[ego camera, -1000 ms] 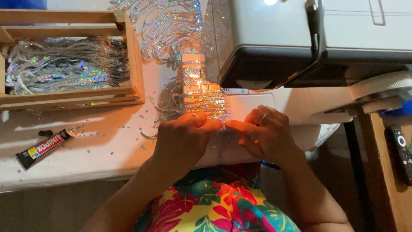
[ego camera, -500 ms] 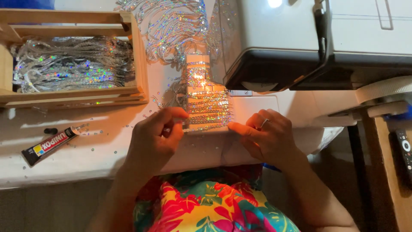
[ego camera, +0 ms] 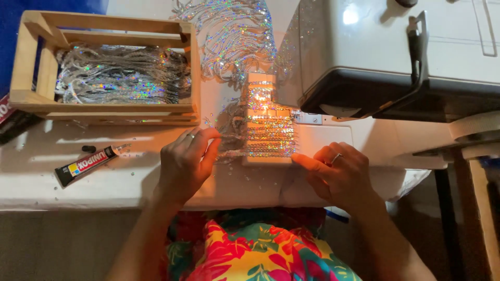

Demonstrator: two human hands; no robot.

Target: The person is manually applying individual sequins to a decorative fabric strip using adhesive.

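Holding one sequin strip: two hands.

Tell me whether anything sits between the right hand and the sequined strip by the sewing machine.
Nothing visible does. The right hand already has a fingertip at the near right corner of the sequined strip, and the left hand holds sequin strands at its left edge.
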